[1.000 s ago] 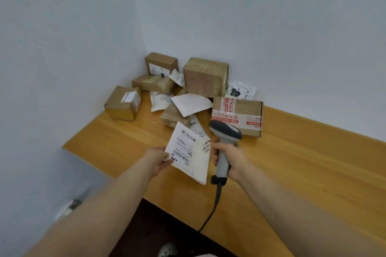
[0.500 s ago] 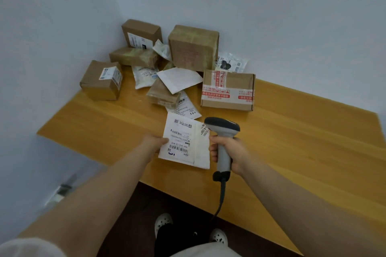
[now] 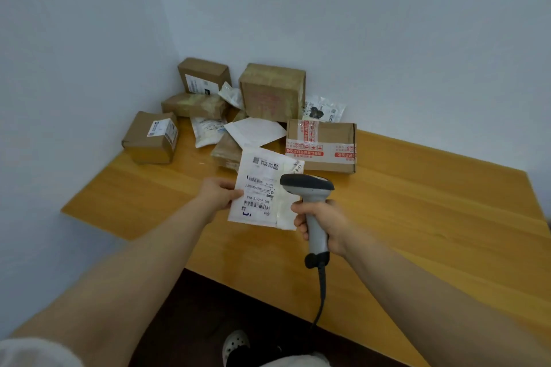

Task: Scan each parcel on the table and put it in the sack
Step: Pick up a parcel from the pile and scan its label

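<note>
My left hand [image 3: 219, 195] pinches the left edge of a flat white parcel [image 3: 262, 191] and holds it above the wooden table [image 3: 417, 217], label with barcodes facing me. My right hand [image 3: 323, 225] grips the handle of a grey barcode scanner [image 3: 310, 205] just right of the parcel, its dark head overlapping the parcel's right side. The scanner's cable [image 3: 320, 301] hangs down over the table's front edge. No sack is in view.
A heap of parcels fills the far left corner: several brown boxes, one with red tape [image 3: 322, 146], a tall box [image 3: 271, 92], a labelled box at the left [image 3: 152, 137], and white and clear bags [image 3: 256, 131]. Walls close the back and left. My shoe [image 3: 235, 343] shows below.
The parcel has been raised and turned more upright towards me, and the scanner moved up with it. The camera view has tilted slightly.
</note>
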`<state>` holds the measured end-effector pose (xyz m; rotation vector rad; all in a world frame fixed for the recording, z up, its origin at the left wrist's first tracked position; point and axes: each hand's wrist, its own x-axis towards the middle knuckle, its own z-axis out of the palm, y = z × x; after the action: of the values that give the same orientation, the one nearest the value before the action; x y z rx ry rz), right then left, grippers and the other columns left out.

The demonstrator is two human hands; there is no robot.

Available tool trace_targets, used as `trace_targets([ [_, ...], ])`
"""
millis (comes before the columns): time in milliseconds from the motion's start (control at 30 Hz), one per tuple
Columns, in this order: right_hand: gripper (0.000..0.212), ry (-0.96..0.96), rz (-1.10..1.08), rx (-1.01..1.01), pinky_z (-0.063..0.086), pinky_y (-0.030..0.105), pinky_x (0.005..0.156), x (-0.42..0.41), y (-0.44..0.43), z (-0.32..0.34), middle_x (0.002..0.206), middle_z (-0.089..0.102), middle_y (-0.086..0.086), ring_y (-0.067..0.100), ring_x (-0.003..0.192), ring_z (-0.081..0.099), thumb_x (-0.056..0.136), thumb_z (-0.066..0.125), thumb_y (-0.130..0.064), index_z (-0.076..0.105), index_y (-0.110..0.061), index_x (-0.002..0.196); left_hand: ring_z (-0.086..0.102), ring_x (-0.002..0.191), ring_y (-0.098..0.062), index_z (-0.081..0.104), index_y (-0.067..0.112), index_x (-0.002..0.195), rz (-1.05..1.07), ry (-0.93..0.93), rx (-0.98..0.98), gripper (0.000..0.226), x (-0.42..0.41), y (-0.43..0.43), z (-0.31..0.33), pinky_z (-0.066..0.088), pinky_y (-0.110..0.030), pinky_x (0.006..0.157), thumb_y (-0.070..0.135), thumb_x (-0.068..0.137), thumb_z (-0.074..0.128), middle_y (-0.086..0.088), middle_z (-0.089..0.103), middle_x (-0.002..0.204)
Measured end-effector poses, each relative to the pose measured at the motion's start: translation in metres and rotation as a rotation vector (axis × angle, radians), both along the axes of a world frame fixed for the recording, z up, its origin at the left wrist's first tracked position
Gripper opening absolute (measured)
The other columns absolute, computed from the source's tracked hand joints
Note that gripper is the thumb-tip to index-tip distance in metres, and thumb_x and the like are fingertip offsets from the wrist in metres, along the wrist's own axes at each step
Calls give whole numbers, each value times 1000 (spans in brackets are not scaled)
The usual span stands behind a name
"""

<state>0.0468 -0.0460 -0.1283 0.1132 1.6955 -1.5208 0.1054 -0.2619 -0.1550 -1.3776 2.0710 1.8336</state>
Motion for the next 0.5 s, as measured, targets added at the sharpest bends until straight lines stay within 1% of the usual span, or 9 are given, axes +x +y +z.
trace_targets([
  [133, 19, 25, 40, -48, 44, 25, 44, 5, -10, 17, 57, 61, 11, 17, 43, 51, 81, 71, -4, 60, 3, 95, 64, 89, -28, 60, -5, 114, 89, 88, -10, 28, -1, -5, 18, 53, -34, 77, -3, 86, 64, -18, 66, 110],
  [200, 14, 39, 55, -80, 44, 24, 43, 9, -13, 27, 56, 60, 11, 17, 42, 51, 82, 70, -3, 60, 3, 90, 64, 88, -28, 61, -5, 112, 136, 140, -20, 26, -1, -7, 26, 53, -34, 77, -4, 86, 64, -19, 66, 111],
  [267, 10, 56, 66, -113, 44, 25, 44, 12, -16, 37, 56, 60, 11, 17, 42, 50, 83, 68, -3, 59, 2, 84, 64, 90, -29, 61, -5, 110, 157, 174, -47, 24, 1, -7, 34, 53, -36, 79, -4, 86, 63, -21, 65, 113],
  [333, 10, 67, 73, -133, 44, 25, 45, 14, -17, 43, 56, 59, 11, 17, 43, 50, 83, 68, -3, 58, 1, 81, 64, 92, -30, 61, -5, 108, 178, 194, -67, 22, 4, -7, 38, 53, -37, 81, -4, 87, 63, -21, 65, 113],
  [500, 11, 69, 100, -134, 44, 25, 44, 20, -16, 52, 57, 59, 11, 17, 43, 50, 83, 68, -3, 58, 2, 85, 64, 99, -33, 61, -6, 112, 208, 227, -89, 24, 9, -8, 44, 53, -37, 82, -3, 88, 62, -21, 65, 114],
])
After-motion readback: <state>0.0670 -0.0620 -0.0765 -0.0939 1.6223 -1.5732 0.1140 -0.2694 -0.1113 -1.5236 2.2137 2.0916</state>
